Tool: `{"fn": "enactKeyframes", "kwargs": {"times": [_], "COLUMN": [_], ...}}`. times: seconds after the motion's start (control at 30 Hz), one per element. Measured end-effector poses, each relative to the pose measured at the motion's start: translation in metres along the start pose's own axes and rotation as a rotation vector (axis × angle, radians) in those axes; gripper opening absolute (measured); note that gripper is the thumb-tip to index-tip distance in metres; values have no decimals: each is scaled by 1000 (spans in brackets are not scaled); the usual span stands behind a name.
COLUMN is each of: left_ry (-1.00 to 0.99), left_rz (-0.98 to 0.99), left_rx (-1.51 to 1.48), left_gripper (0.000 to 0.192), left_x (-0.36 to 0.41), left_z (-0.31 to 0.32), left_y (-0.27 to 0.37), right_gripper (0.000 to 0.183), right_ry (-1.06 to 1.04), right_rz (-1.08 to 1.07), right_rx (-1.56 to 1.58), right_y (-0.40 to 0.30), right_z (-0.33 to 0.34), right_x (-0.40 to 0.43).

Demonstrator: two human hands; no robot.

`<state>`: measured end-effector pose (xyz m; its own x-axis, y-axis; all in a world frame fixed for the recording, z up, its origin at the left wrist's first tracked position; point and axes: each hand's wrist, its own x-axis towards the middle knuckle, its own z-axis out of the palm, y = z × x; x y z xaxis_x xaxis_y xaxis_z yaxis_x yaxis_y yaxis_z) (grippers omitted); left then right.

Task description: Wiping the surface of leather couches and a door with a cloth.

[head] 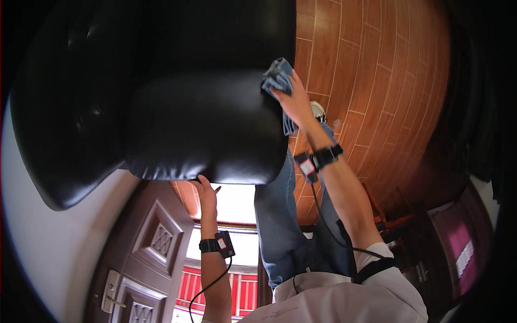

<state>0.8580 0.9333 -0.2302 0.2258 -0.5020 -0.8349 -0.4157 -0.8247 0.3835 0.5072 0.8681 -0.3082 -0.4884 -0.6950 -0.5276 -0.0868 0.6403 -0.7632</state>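
Observation:
A crumpled blue cloth (278, 76), denim-like, is held in my right hand (297, 99) against the front corner of a black leather sofa's padded armrest (202, 125). Part of the cloth hangs below the hand, down the armrest's front side. My left hand (207, 198) touches the outer edge of the same armrest with its fingertips. Its thumb stands apart, and I see nothing held in it. The tufted backrest (87, 76) rises on the left, and the dark seat (214, 32) lies beyond the armrest.
Wood-look tiles (367, 80) cover the floor on the right, with my white shoe (318, 110) near the sofa. A brown panelled door (157, 238) stands open at lower left beside a white wall (80, 214). Wooden furniture (389, 220) stands at right. Cables run from both wrist straps.

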Motion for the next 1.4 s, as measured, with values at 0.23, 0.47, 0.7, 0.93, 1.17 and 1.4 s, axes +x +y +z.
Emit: {"fn": "enactKeyframes", "kwargs": {"times": [0.23, 0.47, 0.7, 0.93, 1.17, 1.4], "left_ry": [-92, -366, -286, -257, -306, -290], "left_rz": [-22, -230, -212, -172, -238, -128], "left_rx": [341, 603, 733, 632, 629, 572], "left_gripper": [80, 72, 82, 64, 59, 67], "left_x": [15, 4, 16, 5, 3, 47], "left_z": [-40, -16, -31, -22, -12, -2], "left_y": [-14, 0, 5, -3, -1, -32], "right_gripper": [79, 55, 70, 69, 73, 63], "right_ry": [45, 96, 90, 106, -55, -169], "right_rz": [102, 193, 391, 508, 420, 333], "right_rx": [471, 978, 989, 866, 707, 912], "right_y": [43, 121, 116, 144, 180, 112], "right_z": [-5, -32, 5, 25, -5, -56], "right_x": [-6, -110, -252, -277, -126, -73]}}
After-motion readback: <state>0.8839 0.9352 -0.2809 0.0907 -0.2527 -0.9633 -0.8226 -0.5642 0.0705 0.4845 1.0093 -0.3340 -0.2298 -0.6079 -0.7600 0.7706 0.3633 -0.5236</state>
